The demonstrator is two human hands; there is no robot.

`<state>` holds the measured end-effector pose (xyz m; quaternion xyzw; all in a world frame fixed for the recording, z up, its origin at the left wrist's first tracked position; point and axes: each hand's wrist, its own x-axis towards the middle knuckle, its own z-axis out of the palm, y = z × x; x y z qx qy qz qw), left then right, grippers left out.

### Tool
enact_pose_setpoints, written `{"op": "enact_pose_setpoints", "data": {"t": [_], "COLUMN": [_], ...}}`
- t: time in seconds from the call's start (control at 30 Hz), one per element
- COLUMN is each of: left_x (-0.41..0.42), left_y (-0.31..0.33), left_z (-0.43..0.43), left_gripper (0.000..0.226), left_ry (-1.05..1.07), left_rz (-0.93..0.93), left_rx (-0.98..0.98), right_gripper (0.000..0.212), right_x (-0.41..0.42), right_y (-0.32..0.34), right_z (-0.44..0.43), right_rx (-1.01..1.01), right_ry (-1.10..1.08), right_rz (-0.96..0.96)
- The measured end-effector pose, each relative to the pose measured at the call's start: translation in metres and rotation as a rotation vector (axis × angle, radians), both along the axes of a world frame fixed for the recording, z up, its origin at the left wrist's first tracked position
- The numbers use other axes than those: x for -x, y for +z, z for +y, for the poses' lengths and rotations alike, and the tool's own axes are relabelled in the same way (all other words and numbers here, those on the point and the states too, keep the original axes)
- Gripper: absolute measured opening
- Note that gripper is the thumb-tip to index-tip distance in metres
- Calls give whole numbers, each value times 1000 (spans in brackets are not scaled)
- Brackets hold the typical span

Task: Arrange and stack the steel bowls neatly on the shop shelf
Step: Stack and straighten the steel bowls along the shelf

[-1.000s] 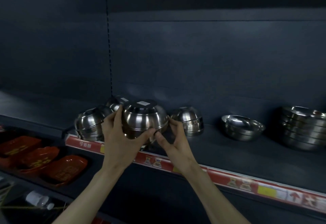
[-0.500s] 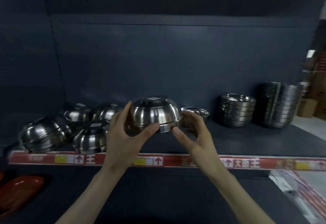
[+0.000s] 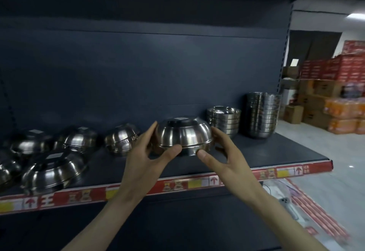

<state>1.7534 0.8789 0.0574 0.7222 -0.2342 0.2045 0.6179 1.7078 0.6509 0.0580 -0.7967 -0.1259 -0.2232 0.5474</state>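
Both hands, left hand (image 3: 142, 158) and right hand (image 3: 227, 156), grip the upturned bowl (image 3: 184, 134).

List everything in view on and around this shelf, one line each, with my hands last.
held bowl: one, perhaps two nested, silver, upside down at the middle of the shelf
upturned bowl piles: five, silver, left part of the shelf, with the leftmost cut off by the frame
short stack: one, silver, at the back, right of the held bowl
tall stack: one, silver, near the right end of the shelf
shelf: one, dark grey-blue, across the view
price strip: one, red with yellow, along the shelf's front edge
cartons: many, red, brown and orange, piled on the floor at far right
left hand: one, grips the held bowl's left side
right hand: one, grips its right side
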Motion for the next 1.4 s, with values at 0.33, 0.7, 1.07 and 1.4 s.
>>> {"op": "enact_pose_setpoints", "data": {"t": [0.33,0.7,1.07,1.4], "left_x": [14,8,-2,4], "left_y": [-1,2,7,14], "left_z": [-5,4,17,4], "left_gripper": [101,133,134,47], "left_ry": [-59,50,-21,-182], "left_rz": [-87,-242,-154,45], "left_rx": [-203,-483,-221,180], "right_gripper": [88,55,64,64], "right_x": [-12,-3,1,6], "right_y": [21,60,54,39], "right_z": [-8,-4,-8,2], "right_rx": [-319,-594,-472,-329], "right_ry": [101,205,282,403], "right_rz": [91,565,434,327]}}
